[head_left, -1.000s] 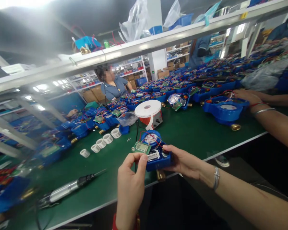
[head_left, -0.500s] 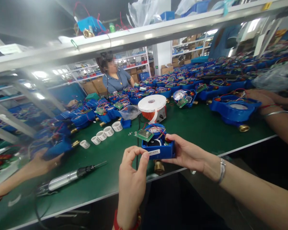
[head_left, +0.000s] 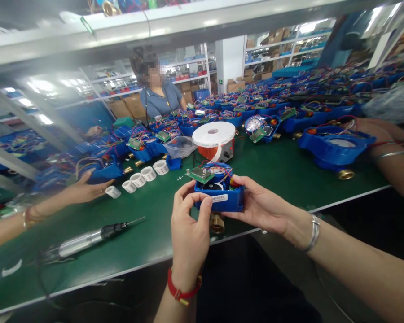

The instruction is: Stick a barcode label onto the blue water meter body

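Blue water-meter housing (head_left: 218, 199), raised since a second ago above the green bench edge (head_left: 276, 168). Right hand (head_left: 259, 204) grips its side; left hand (head_left: 188, 224) has closed in, fingertips apparently pinching its label corner.

Bare green bench (head_left: 276, 172) right of held meter; white cups (head_left: 143, 174), tape roll (head_left: 213, 134), screwdriver (head_left: 87, 237) block left and behind.
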Demonstrator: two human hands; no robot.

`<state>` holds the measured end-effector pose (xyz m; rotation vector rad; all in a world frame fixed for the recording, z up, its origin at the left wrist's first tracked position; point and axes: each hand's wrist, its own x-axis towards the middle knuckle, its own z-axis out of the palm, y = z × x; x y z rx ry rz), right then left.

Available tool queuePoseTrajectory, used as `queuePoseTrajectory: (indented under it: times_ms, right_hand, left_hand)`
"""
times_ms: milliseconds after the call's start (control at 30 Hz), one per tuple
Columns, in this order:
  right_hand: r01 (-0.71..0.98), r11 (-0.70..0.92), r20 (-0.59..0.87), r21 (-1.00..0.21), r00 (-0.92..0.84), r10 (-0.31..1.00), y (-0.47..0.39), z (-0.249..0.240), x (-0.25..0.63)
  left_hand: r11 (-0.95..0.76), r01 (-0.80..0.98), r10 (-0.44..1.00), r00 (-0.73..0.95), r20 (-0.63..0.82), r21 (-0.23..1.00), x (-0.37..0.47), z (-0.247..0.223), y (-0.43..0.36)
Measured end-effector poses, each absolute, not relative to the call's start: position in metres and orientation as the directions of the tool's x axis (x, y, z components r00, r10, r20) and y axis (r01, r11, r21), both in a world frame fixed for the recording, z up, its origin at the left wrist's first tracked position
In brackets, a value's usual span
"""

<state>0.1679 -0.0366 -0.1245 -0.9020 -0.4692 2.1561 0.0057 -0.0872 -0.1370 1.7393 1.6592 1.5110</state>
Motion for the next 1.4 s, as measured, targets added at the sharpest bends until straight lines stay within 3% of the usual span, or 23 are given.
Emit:
queuePoseTrajectory:
  times_ms: [700, 1000, 1100, 1200, 1267, 1333, 1400]
  right_hand:
    - [-0.520, -0.654, -0.471, -0.549, -0.454, 0.757, -0.039, -0.125, 0.168]
    - [-0.549, -0.603, -0.430, -0.578, -0.423, 0.798, -0.048, -0.132, 0.161]
    - [-0.532, -0.605, -0.453, -0.592, -0.401, 0.796, -0.053, -0.139, 0.164]
    - [-0.511, -0.605, -0.461, -0.611, -0.392, 0.796, -0.057, -0.151, 0.173]
    - [-0.498, -0.597, -0.422, -0.629, -0.426, 0.800, -0.060, -0.160, 0.180]
    - [-0.487, -0.590, -0.377, -0.644, -0.469, 0.799, -0.063, -0.168, 0.184]
    - [-0.487, -0.585, -0.358, -0.648, -0.483, 0.799, -0.065, -0.172, 0.186]
  left_hand:
    - [-0.312, 0.584, 0.785, -0.287, 0.550, 0.750, 0.012, -0.144, -0.088]
    - [-0.209, 0.645, 0.734, -0.393, 0.554, 0.735, 0.023, -0.158, -0.087]
    - [-0.206, 0.483, 0.772, -0.454, 0.444, 0.851, 0.008, -0.167, -0.088]
    - [-0.232, 0.254, 0.887, -0.342, 0.312, 0.939, -0.023, -0.172, -0.085]
    - [-0.285, 0.396, 0.886, -0.237, 0.397, 0.873, -0.043, -0.170, -0.078]
    - [-0.354, 0.639, 0.860, -0.065, 0.507, 0.683, -0.057, -0.164, -0.067]
    - [-0.434, 0.752, 0.849, 0.158, 0.504, 0.496, -0.064, -0.155, -0.056]
